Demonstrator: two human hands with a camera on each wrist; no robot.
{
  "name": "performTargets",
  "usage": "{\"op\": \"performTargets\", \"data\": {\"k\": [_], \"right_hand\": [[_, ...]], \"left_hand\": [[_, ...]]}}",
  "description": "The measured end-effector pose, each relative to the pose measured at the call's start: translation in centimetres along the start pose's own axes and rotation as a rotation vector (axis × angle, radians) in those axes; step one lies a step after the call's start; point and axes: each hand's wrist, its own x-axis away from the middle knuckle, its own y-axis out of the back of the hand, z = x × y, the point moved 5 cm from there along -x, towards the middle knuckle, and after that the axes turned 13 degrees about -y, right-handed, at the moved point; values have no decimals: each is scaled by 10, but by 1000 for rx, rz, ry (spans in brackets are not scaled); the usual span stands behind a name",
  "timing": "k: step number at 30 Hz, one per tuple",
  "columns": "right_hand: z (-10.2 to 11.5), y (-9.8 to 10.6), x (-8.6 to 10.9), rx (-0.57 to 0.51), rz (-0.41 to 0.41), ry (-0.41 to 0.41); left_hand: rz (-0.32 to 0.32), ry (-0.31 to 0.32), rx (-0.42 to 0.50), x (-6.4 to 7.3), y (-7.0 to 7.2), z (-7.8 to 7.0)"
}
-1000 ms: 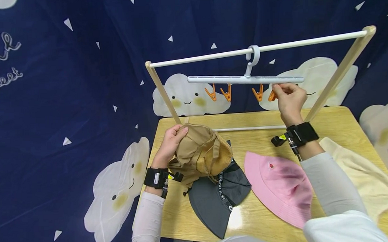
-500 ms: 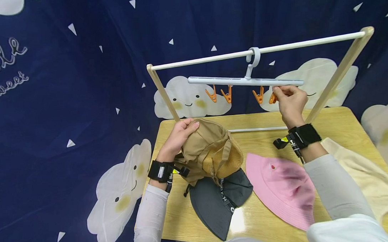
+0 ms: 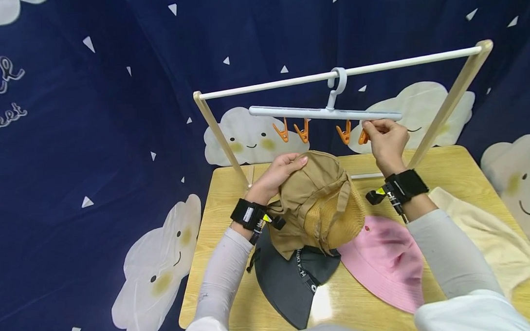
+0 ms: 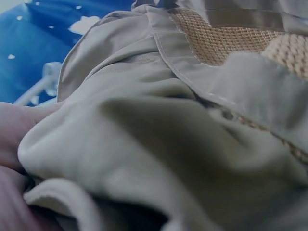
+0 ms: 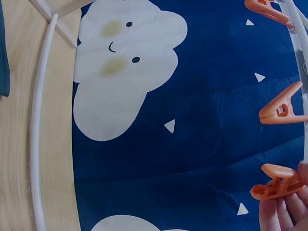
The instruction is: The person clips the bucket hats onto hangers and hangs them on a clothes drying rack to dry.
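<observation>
- We note a tan, soft, creased cloth hat [image 3: 314,200] with a coarsely woven straw part, held above the wood-grain table [image 3: 248,312], nearer its far edge.
- Left hand [image 3: 280,172]: thumb and fingers pinch the cloth, a narrow grip.
- Right hand [image 3: 389,140]: we see a V-shaped orange clip [image 5: 279,192] pinched narrowly, below the slim pale hanger [image 3: 298,112].

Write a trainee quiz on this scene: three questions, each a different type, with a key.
1. How many orange clips show along the hanger in the head view?
2. What does the left hand hold? A) pink hat B) tan hat C) dark grey hat
3. True or false: the right hand grips the white rod.

Key: 1. Four. 2. B. 3. False; it pinches the rightmost clip.
</observation>
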Motion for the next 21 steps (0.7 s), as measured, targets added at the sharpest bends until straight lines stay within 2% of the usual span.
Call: {"op": "performTargets", "data": {"k": [3, 6, 12, 16, 21], "right_hand": [[0, 1, 0, 3, -6, -3], [0, 2, -1, 0, -8, 1], [1, 6, -1, 18, -2, 14], [1, 5, 2, 30, 18, 1], [-1, 4, 6, 16, 38, -22]], "left_hand": [[17, 65, 47, -12, -10, 17], [40, 98, 23, -23, -18, 29], [77, 123, -133, -43, -25, 48], [63, 128, -209, -58, -26, 58], [29, 152, -184, -73, -34, 63]]}}
